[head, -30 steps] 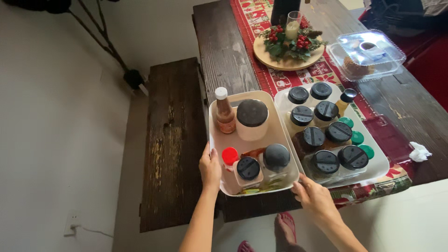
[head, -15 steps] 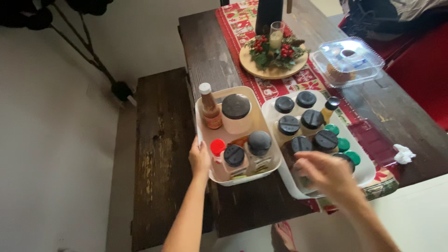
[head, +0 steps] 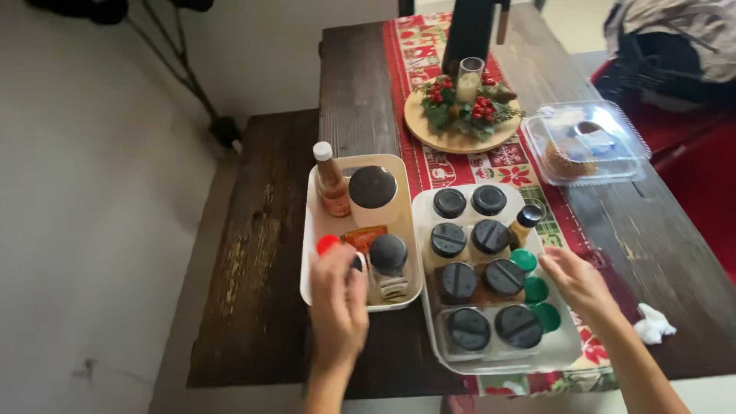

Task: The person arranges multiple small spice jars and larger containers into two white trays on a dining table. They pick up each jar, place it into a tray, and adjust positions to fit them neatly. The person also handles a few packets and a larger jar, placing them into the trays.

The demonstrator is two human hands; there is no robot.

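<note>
Here the left hand hovers over the near end of the cream tray, its fingers curled loosely over a black-lidded jar — whether they grip it I cannot tell. The right hand rests at the right edge of the white tray, fingers spread apart, just beside the green caps. Both trays sit side by side on the dark wooden bench. Around them — a hot sauce bottle, a candle wreath, a clear plastic container and a crumpled tissue.
</note>
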